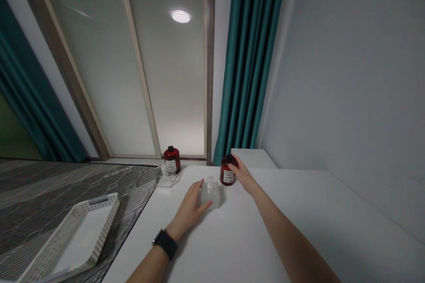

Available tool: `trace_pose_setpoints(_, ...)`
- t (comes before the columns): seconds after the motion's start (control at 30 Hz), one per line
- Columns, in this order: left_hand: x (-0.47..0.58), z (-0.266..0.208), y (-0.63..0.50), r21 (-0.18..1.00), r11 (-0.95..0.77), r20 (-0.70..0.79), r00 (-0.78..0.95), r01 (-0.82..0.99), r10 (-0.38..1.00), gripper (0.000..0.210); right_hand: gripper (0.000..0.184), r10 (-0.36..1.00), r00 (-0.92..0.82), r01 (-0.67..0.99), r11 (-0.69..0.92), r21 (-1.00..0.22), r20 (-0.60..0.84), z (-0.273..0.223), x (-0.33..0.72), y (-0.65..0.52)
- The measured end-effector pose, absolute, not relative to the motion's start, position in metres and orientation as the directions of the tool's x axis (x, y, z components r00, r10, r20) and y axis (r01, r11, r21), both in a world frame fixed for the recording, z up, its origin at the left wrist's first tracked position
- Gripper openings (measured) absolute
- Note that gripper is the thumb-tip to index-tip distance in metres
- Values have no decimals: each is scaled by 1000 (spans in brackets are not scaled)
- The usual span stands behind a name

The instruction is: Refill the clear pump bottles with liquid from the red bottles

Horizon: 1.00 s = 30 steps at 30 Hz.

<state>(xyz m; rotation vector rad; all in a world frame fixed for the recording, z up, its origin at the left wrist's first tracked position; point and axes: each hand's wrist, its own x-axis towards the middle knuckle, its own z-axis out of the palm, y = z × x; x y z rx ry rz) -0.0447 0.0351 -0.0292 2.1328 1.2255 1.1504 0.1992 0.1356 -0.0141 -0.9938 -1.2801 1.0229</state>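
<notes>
My left hand point(190, 207), with a black watch on its wrist, is at the left side of a clear glass bottle point(214, 195) with a rounded stopper. Its thumb lies across the lower front of the glass and its fingers reach along the left and far side. The bottle stands upright on the white table point(239, 239). My right hand point(241, 172) grips a dark red-brown bottle point(227, 177) from the right, thumb across its front. That bottle has a black cap and a white label, and is upright by the table's far edge.
A second red-brown bottle point(171, 161) stands at the table's far left corner, a clear glass bottle point(165, 178) in front of it. Left of the table is a white perforated basket point(111, 212). A white box-like surface point(254, 158) sits beyond the far edge, near a teal curtain point(250, 62).
</notes>
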Motion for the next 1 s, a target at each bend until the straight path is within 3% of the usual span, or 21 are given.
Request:
trace_pose_setpoints(0.4,-46,-28,38,722,-498,439,239,480,866,60,77,948,57,144,301,-943,312,-10,217,129)
trace_pose_setpoints(0.57,-49,-23,40,752,-479,388,284,452,877,63,61,874,193,291,384,-876,447,-7,226,93)
trace_pose_setpoints(0.7,-50,-17,39,771,-486,372,327,412,869,60,46,867,30,351,456,-818,497,-15,213,50)
trace_pose_setpoints(0.8,-48,-16,36,791,-491,372,350,366,860,60,65,869,-231,415,496,-763,438,-23,197,27)
trace_pose_setpoints(0.9,-44,-15,31,815,-482,364,364,321,857,60,83,888,-312,444,450,-775,337,-31,186,19)
trace_pose_setpoints(1.0,-38,-16,26,820,-482,361,373,310,854,59,85,897,-331,421,419,-805,294,-35,181,18)
